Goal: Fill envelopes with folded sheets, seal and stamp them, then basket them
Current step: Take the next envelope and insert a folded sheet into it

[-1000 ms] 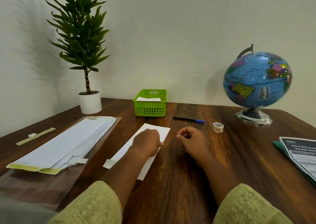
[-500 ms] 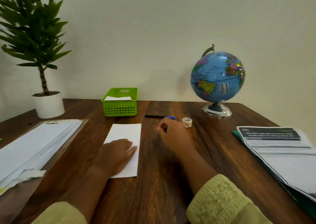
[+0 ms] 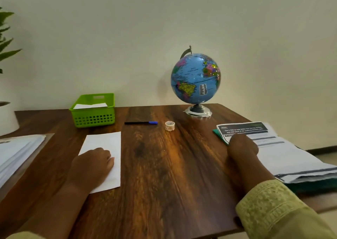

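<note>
A white envelope point(image 3: 106, 145) lies flat on the wooden table point(image 3: 169, 165), and my left hand point(image 3: 92, 163) rests on its near part with the fingers curled down. My right hand point(image 3: 241, 146) lies on the near left corner of a stack of printed sheets point(image 3: 284, 153) at the right; whether it grips a sheet I cannot tell. A green basket point(image 3: 94, 111) with a white envelope inside stands at the back. A small roll of stickers point(image 3: 169, 125) sits mid-table beside a blue-capped pen point(image 3: 141, 123).
A stack of blank envelopes point(image 3: 16, 151) on a clear sleeve lies at the left edge. A globe point(image 3: 196, 80) stands at the back right. A white plant pot point(image 3: 7, 118) is at the far left. The sheets rest on a green folder point(image 3: 310, 186) overhanging the table's right edge.
My right hand has moved right, from beside the pen and sticker roll to the printed sheets. The view has swung right. My left hand stays on the envelope.
</note>
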Motion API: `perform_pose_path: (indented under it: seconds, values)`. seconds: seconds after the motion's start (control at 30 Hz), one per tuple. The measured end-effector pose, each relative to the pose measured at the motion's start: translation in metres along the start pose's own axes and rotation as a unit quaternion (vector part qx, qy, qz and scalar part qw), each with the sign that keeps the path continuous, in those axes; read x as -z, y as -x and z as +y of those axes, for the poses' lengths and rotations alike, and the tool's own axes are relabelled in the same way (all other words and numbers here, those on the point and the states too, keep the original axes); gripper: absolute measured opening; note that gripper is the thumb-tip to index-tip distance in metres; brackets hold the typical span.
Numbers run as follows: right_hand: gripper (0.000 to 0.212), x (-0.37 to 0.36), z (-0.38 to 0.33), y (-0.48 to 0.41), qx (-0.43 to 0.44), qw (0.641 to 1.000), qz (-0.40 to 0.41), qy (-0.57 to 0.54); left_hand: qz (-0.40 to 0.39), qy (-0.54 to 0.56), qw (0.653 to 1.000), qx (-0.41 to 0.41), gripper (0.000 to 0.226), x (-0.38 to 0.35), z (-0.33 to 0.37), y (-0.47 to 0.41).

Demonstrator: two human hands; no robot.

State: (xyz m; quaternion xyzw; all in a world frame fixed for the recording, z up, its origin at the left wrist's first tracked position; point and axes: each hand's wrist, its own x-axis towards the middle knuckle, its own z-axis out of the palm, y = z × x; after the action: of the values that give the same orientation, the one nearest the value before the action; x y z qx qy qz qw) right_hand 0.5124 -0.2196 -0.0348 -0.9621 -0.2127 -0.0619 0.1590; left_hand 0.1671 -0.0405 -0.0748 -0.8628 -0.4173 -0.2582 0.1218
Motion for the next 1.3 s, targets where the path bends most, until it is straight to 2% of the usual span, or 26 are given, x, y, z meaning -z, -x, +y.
perform_pose_path:
  seconds: [0.27, 0.37, 0.43, 0.57, 0.67, 0.77, 0.9, 1.0, 1.1, 1.23, 1.3]
  values:
    - [0.031, -0.01, -0.014, 0.009, 0.053, 0.998, 0.017, 0.005, -0.005, -0.012, 1.0, -0.018, 0.014, -0.001, 0.0, 0.002]
    - [0.031, -0.007, -0.012, 0.013, 0.067, 0.997, 0.03, 0.012, -0.017, -0.016, 1.0, -0.012, 0.018, -0.001, -0.001, 0.001]
    - [0.03, -0.001, -0.012, 0.016, 0.084, 0.995, 0.055, 0.022, -0.013, -0.015, 1.0, -0.006, 0.02, 0.0, -0.001, 0.0]
    - [0.024, 0.028, -0.031, 0.032, 0.095, 0.982, 0.162, -0.005, -0.019, -0.018, 1.0, 0.0, 0.024, 0.001, 0.0, 0.0]
    - [0.017, 0.049, -0.059, 0.059, 0.163, 0.965, 0.202, -0.047, -0.008, 0.0, 1.0, 0.017, 0.024, 0.003, 0.001, 0.001]
    - [0.018, 0.054, -0.095, 0.1, 0.28, 0.944, 0.167, -0.05, -0.011, 0.003, 0.999, 0.033, 0.025, 0.005, 0.001, 0.0]
    - [0.02, 0.033, -0.144, 0.16, 0.396, 0.909, 0.056, -0.113, -0.016, 0.005, 0.998, 0.052, 0.027, 0.007, -0.001, 0.0]
    - [0.025, 0.009, -0.168, 0.184, 0.425, 0.896, -0.04, -0.118, -0.017, -0.002, 0.998, 0.061, 0.028, 0.008, -0.004, 0.0]
    - [0.03, -0.008, -0.179, 0.192, 0.434, 0.89, -0.118, -0.071, -0.021, -0.005, 0.998, 0.058, 0.029, 0.006, -0.006, 0.001]
    - [0.032, 0.0, -0.18, 0.174, 0.476, 0.87, -0.121, -0.04, -0.014, -0.011, 0.999, 0.044, 0.03, 0.004, -0.007, 0.002]
    - [0.034, 0.015, -0.175, 0.149, 0.522, 0.846, -0.108, -0.024, -0.004, -0.015, 0.999, 0.046, 0.03, 0.004, -0.008, 0.002]
